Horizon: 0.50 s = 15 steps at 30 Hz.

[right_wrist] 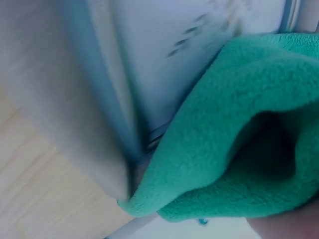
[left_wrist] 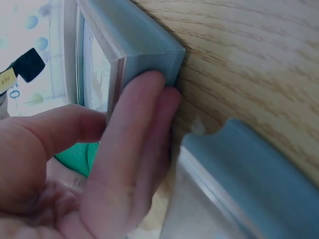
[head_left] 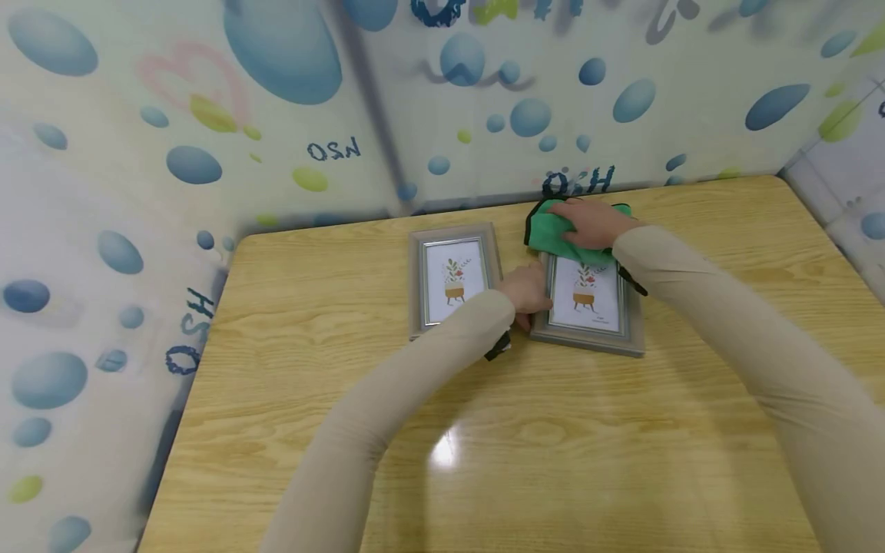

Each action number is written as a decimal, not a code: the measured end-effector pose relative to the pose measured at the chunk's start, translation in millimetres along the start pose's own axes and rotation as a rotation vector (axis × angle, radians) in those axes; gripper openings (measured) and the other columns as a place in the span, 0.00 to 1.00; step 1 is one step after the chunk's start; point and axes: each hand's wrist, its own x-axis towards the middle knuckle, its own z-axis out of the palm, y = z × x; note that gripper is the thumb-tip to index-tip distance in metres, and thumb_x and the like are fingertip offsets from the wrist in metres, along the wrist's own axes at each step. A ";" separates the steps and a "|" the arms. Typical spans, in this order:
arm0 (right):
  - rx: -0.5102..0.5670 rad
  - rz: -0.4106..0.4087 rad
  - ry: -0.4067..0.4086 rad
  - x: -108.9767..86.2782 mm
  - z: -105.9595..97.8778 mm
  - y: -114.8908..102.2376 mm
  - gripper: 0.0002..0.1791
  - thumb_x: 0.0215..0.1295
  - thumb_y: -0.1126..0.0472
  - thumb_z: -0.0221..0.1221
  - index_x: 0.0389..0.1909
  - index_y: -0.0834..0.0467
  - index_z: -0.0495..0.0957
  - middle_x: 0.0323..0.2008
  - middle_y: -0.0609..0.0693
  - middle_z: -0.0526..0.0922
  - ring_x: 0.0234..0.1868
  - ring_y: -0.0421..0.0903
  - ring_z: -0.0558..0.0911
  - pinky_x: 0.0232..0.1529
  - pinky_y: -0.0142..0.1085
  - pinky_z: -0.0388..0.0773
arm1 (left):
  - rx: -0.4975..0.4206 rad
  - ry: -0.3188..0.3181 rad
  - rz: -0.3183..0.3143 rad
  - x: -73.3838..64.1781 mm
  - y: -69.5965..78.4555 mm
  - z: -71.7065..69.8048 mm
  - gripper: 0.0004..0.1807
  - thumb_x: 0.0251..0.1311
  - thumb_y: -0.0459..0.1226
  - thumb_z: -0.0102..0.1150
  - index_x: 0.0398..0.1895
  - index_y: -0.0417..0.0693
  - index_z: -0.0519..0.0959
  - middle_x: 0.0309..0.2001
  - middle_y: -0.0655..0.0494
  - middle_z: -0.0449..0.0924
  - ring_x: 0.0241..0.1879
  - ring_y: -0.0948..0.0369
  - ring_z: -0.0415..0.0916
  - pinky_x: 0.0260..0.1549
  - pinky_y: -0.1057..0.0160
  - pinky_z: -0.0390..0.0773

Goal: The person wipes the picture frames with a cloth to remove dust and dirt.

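Two grey picture frames with a potted-plant print lie face up, side by side. My left hand [head_left: 524, 290] grips the left edge of the right picture frame [head_left: 588, 342]. In the left wrist view its thumb is on the front edge and its fingers [left_wrist: 134, 109] lie along the side. My right hand [head_left: 596, 223] holds a bunched green cloth [head_left: 546, 229] with dark edging over the top of that frame. The cloth [right_wrist: 209, 129] covers part of the frame's glass in the right wrist view, hiding most of the right fingers.
The left picture frame [head_left: 415, 284] lies just beside my left hand, partly behind the left sleeve [head_left: 415, 392]. Both frames are on a light wooden table [head_left: 290, 346]. A wall [head_left: 387, 138] with blue and green drop patterns rises behind the table's far edge.
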 end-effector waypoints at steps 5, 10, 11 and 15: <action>0.024 -0.029 0.019 6.6 2.8 4.4 0.29 0.68 0.65 0.53 0.68 0.67 0.60 0.62 0.72 0.65 0.61 0.69 0.66 0.60 0.60 0.62 | -0.079 -0.026 0.028 3.7 -5.2 1.4 0.28 0.67 0.35 0.54 0.64 0.32 0.58 0.52 0.36 0.74 0.17 0.58 0.81 0.18 0.67 0.79; 0.127 -0.029 0.015 -7.9 -3.2 15.0 0.29 0.68 0.66 0.54 0.68 0.68 0.59 0.63 0.73 0.64 0.62 0.70 0.64 0.60 0.60 0.61 | -0.205 -0.033 0.014 6.8 -12.2 5.4 0.31 0.68 0.34 0.54 0.67 0.34 0.52 0.55 0.36 0.70 0.15 0.58 0.79 0.17 0.66 0.79; 0.136 -0.022 0.006 -12.1 -5.0 18.4 0.29 0.68 0.66 0.54 0.68 0.68 0.59 0.63 0.73 0.63 0.63 0.70 0.63 0.61 0.60 0.61 | -0.236 -0.037 0.008 7.0 -13.1 6.0 0.31 0.68 0.34 0.53 0.67 0.35 0.52 0.56 0.35 0.70 0.15 0.57 0.79 0.17 0.65 0.80; 0.129 0.023 -0.034 -32.3 -11.1 36.6 0.30 0.67 0.66 0.54 0.68 0.69 0.59 0.64 0.75 0.61 0.63 0.71 0.62 0.61 0.61 0.60 | -0.337 -0.053 -0.011 7.1 -13.7 7.4 0.29 0.68 0.32 0.54 0.66 0.36 0.52 0.54 0.32 0.69 0.15 0.55 0.80 0.19 0.63 0.81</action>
